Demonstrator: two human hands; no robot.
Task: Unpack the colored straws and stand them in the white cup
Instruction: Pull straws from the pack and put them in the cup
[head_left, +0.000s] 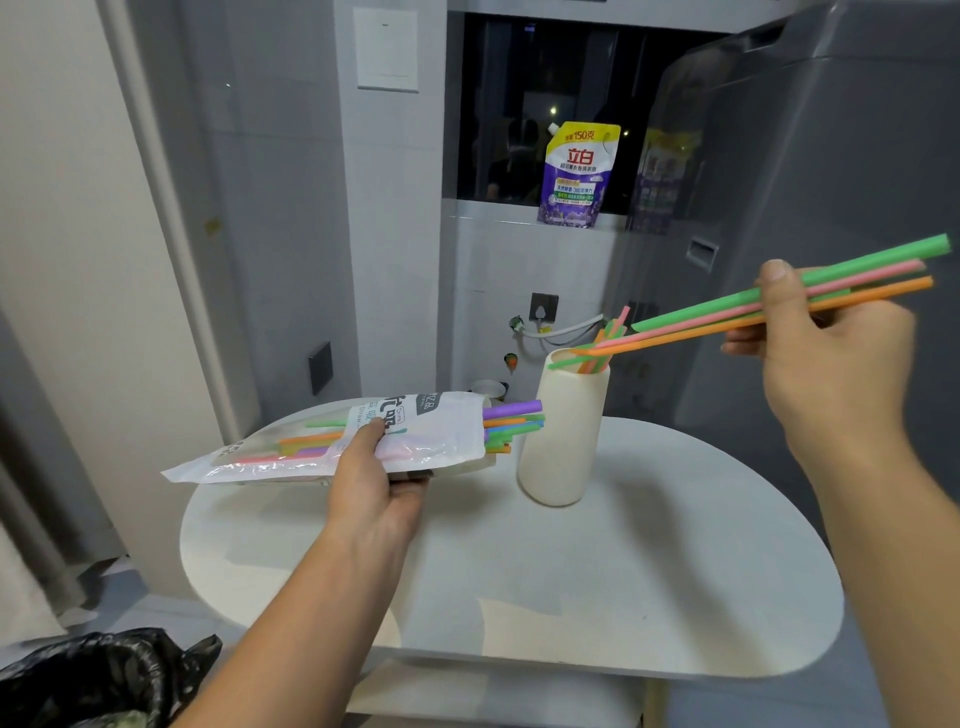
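Note:
My left hand (371, 480) grips a clear-and-white straw packet (332, 441) above the left side of the table, held nearly level. Purple, green, blue and orange straw ends (511, 423) stick out of its open right end, close to the cup. The tall white cup (563, 431) stands upright mid-table with a few straws (602, 343) leaning in it. My right hand (826, 343) pinches a small bundle of green, pink and orange straws (727, 312), slanted, with their lower tips at the cup's mouth.
The round white table (571, 571) carries the cup. A purple detergent pouch (576, 174) stands on the window ledge behind. A grey appliance (831, 156) rises at the right. A black bin bag (98, 675) sits at the lower left on the floor.

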